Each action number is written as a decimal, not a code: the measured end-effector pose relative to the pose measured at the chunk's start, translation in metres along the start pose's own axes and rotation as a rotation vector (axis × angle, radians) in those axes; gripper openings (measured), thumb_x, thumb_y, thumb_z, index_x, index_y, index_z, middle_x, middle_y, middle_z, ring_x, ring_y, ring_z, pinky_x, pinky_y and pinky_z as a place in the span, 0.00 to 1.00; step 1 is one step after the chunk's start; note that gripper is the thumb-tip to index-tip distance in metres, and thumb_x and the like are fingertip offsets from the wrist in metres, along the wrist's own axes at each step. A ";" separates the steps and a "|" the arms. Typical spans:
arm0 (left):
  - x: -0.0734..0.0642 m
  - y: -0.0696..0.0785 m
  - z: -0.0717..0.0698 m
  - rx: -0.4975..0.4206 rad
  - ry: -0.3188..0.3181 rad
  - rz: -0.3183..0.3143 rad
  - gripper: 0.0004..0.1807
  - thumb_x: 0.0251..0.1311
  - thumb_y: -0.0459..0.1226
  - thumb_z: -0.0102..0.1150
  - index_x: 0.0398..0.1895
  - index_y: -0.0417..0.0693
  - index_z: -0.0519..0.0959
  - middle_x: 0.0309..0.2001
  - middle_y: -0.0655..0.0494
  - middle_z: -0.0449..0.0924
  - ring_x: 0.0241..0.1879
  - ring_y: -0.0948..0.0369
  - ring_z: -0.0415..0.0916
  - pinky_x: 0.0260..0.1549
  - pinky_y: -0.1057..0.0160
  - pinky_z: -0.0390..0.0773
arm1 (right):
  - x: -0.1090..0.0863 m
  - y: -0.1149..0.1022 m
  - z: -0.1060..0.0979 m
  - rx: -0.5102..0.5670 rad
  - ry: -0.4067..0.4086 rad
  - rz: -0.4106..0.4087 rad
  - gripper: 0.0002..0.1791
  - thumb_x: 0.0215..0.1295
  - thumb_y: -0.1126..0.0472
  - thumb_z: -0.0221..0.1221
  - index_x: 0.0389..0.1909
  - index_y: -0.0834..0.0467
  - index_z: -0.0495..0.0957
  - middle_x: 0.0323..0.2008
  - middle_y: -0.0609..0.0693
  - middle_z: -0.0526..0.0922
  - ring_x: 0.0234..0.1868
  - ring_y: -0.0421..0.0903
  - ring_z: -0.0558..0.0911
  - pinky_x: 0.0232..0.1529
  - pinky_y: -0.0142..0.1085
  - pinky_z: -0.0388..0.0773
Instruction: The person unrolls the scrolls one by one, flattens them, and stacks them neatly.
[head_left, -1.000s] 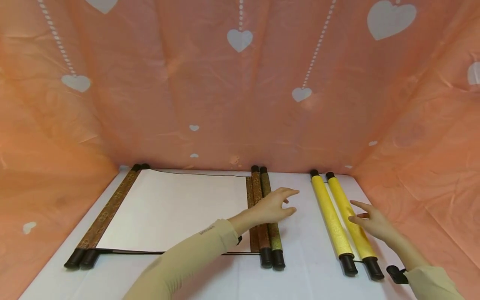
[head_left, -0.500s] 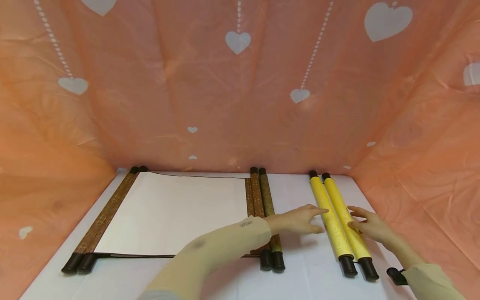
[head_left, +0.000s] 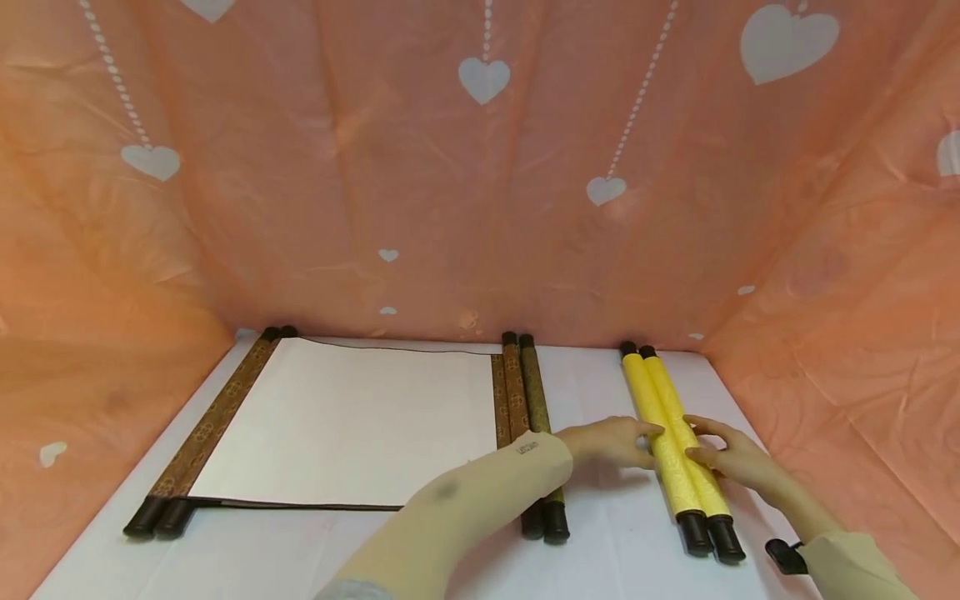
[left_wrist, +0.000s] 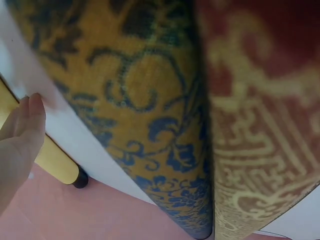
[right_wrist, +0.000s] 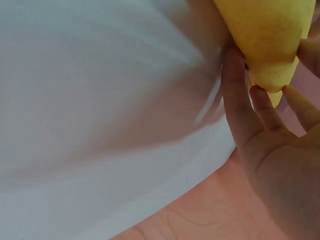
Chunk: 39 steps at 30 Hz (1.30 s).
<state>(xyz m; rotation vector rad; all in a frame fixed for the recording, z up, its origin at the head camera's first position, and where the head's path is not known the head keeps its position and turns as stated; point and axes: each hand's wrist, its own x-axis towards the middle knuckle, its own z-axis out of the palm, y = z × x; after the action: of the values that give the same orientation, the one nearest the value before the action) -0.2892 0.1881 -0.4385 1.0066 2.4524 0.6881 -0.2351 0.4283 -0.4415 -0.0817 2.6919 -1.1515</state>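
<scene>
Two slim yellow rolls with black end knobs lie side by side at the right of the table in the head view, the left yellow roll [head_left: 660, 450] against the right yellow roll [head_left: 693, 454]. My left hand [head_left: 611, 442] has its fingertips at the left roll's outer side. In the left wrist view its fingers [left_wrist: 37, 112] look straight, close to the yellow. My right hand [head_left: 735, 457] touches the right roll from the outer side. The right wrist view shows its fingers [right_wrist: 242, 107] spread, fingertips against the yellow surface.
A patterned scroll with a white sheet [head_left: 352, 417] lies spread at the left. A brown roller [head_left: 513, 383] and a gold-and-blue roller [left_wrist: 145, 100] bound its right side, under my left forearm. A brown patterned roller pair [head_left: 213, 417] lies at its left. Pink curtain [head_left: 450, 208] surrounds the table.
My left hand has moved right, from beside the brown scroll to the yellow rolls. The right yellow roll has shifted left with my right hand, closing the gap between the rolls.
</scene>
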 end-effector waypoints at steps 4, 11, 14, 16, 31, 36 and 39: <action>-0.002 0.004 0.000 0.038 -0.021 -0.052 0.35 0.70 0.54 0.62 0.79 0.71 0.66 0.72 0.69 0.71 0.72 0.68 0.64 0.69 0.66 0.64 | -0.001 -0.001 0.002 0.005 -0.002 -0.008 0.40 0.74 0.57 0.62 0.78 0.69 0.57 0.68 0.80 0.64 0.54 0.60 0.82 0.46 0.42 0.83; -0.007 0.004 -0.005 -0.061 -0.020 -0.049 0.36 0.69 0.51 0.63 0.79 0.66 0.66 0.72 0.67 0.72 0.71 0.69 0.64 0.69 0.66 0.63 | 0.000 -0.008 0.004 0.024 -0.005 0.006 0.40 0.74 0.58 0.62 0.78 0.69 0.56 0.68 0.81 0.64 0.59 0.65 0.80 0.48 0.45 0.84; -0.008 0.004 -0.007 -0.094 0.007 -0.050 0.35 0.68 0.50 0.64 0.78 0.62 0.69 0.69 0.65 0.75 0.67 0.70 0.69 0.66 0.68 0.65 | 0.001 -0.011 0.008 0.070 -0.004 0.030 0.40 0.74 0.60 0.62 0.79 0.69 0.55 0.69 0.81 0.62 0.58 0.63 0.79 0.48 0.44 0.84; -0.007 0.004 -0.008 -0.093 0.018 -0.055 0.34 0.68 0.50 0.65 0.77 0.60 0.70 0.66 0.64 0.77 0.63 0.71 0.71 0.63 0.69 0.68 | 0.001 -0.013 0.011 0.093 0.003 0.051 0.40 0.73 0.61 0.61 0.79 0.68 0.54 0.69 0.80 0.61 0.59 0.63 0.79 0.48 0.44 0.84; -0.025 0.012 -0.017 -0.220 0.277 -0.078 0.26 0.69 0.47 0.65 0.70 0.64 0.78 0.64 0.63 0.81 0.52 0.66 0.82 0.48 0.68 0.78 | -0.010 -0.036 0.023 0.206 0.147 -0.039 0.43 0.74 0.60 0.62 0.81 0.66 0.51 0.71 0.78 0.60 0.57 0.60 0.81 0.42 0.35 0.84; -0.040 0.012 -0.023 -0.348 0.372 -0.071 0.24 0.69 0.44 0.66 0.68 0.65 0.80 0.62 0.60 0.83 0.36 0.67 0.85 0.28 0.69 0.78 | -0.013 -0.054 0.027 0.237 0.205 -0.042 0.45 0.74 0.58 0.64 0.82 0.61 0.50 0.73 0.74 0.60 0.58 0.58 0.81 0.42 0.34 0.84; -0.049 0.010 -0.026 -0.412 0.427 -0.029 0.23 0.69 0.43 0.67 0.67 0.64 0.81 0.63 0.62 0.81 0.43 0.68 0.85 0.32 0.71 0.79 | -0.017 -0.066 0.031 0.247 0.242 -0.057 0.45 0.73 0.57 0.64 0.83 0.59 0.50 0.73 0.72 0.61 0.55 0.50 0.81 0.43 0.33 0.83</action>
<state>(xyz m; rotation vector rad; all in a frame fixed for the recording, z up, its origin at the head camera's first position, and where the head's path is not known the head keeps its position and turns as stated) -0.2646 0.1511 -0.4034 0.7142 2.4966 1.4516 -0.2143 0.3627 -0.4120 0.0224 2.7374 -1.5948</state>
